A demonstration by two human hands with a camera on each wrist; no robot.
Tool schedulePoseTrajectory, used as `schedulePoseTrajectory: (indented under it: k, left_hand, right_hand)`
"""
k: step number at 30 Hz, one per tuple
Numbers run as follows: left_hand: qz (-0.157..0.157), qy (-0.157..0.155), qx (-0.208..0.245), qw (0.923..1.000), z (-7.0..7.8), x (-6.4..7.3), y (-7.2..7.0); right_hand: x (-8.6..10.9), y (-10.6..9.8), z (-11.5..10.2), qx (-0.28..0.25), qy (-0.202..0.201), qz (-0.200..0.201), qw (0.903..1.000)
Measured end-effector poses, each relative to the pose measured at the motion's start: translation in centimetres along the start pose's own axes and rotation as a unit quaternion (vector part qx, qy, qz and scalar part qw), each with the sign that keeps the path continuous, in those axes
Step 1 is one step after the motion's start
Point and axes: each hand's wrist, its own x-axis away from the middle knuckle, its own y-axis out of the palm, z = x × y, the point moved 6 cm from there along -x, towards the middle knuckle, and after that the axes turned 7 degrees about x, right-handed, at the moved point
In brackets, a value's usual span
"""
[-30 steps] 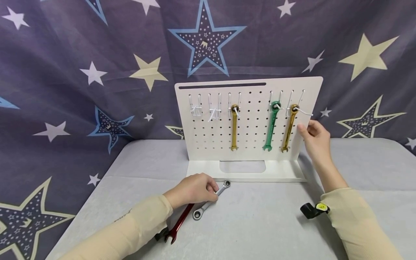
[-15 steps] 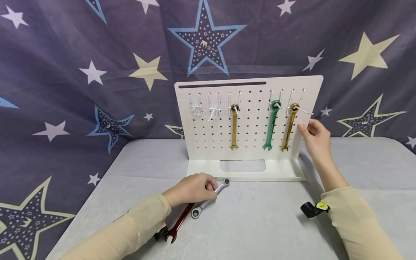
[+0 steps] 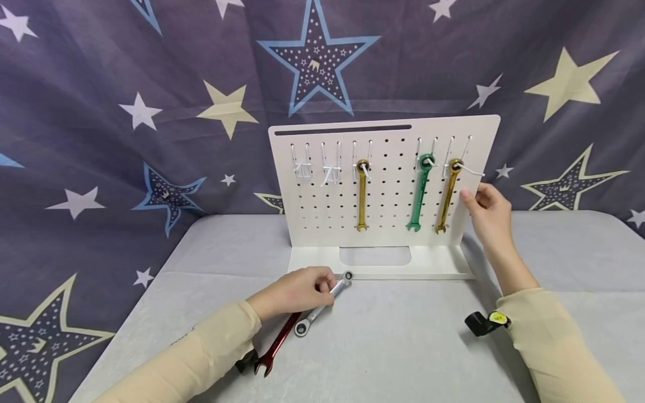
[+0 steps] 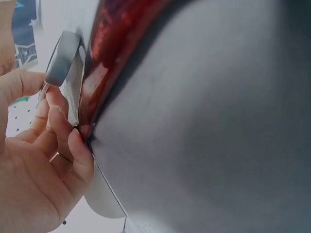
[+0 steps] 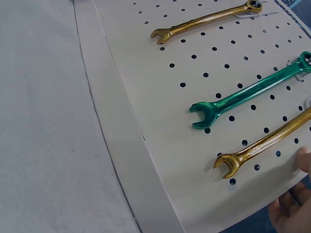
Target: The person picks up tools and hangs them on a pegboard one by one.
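Note:
My left hand (image 3: 301, 290) pinches a silver double-ended ratchet wrench (image 3: 313, 316) between thumb and fingers, just in front of the pegboard base. The wrench's ring end (image 4: 63, 58) shows close up in the left wrist view. Under that hand a red wrench (image 3: 277, 348) lies on the table, its upper part hidden. My right hand (image 3: 490, 215) holds the right edge of the white pegboard (image 3: 322, 216), thumb on the front and fingers behind. A gold wrench (image 3: 361, 198), a green wrench (image 3: 418, 196) and another gold wrench (image 3: 447, 198) hang from its hooks.
Two white double hooks (image 3: 302, 169) at the board's left bear nothing. The board's base (image 3: 438, 260) has a rounded cut-out and stands on the grey cloth-covered table (image 3: 393, 341). A star-patterned curtain (image 3: 166, 73) hangs behind.
My left hand and the silver wrench have shifted slightly left and toward the board, the wrench's far end rising a little. My right hand stays on the board's edge.

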Motion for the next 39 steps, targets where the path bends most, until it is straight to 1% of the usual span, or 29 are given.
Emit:
schedulePoseTrajectory:
  k: [5,11,17,22,25,28,34,37,39]
  left_hand:
    - [-0.009,0.007,0.024,0.9996,0.0,0.0,0.1]
    - [-0.017,0.011,0.043,0.9989,0.1,0.2,0.1]
    - [-0.007,0.021,0.060,0.9980,0.3,0.3,-0.1]
    - [0.003,0.024,0.105,0.9942,0.5,0.4,-0.5]
    - [0.021,0.023,0.131,0.9909,0.5,0.4,-0.9]
    - [0.045,0.024,0.146,0.9879,0.6,0.5,-1.3]
    - [0.110,0.027,0.146,0.9828,0.9,0.5,-2.3]
    - [0.145,0.026,0.152,0.9773,1.0,0.5,-2.7]
    - [0.168,0.031,0.160,0.9722,1.1,0.6,-3.0]
  right_hand:
    - [-0.1,0.0,0.1,-0.002,0.005,0.001,1.0000]
    - [0.1,-0.1,-0.2,-0.004,-0.002,0.004,1.0000]
    - [0.2,0.0,-0.2,-0.005,-0.006,0.004,1.0000]
    - [0.1,0.0,-0.1,-0.003,-0.007,0.004,1.0000]
    - [0.1,0.0,-0.2,-0.002,-0.005,0.005,1.0000]
    - [0.0,0.0,-0.1,-0.001,-0.001,0.004,1.0000]
    - [-0.1,0.1,-0.1,-0.005,-0.001,0.000,1.0000]
    - [0.0,0.1,-0.2,-0.004,-0.004,0.002,1.0000]
    - [0.1,0.1,-0.2,-0.002,-0.006,0.003,1.0000]
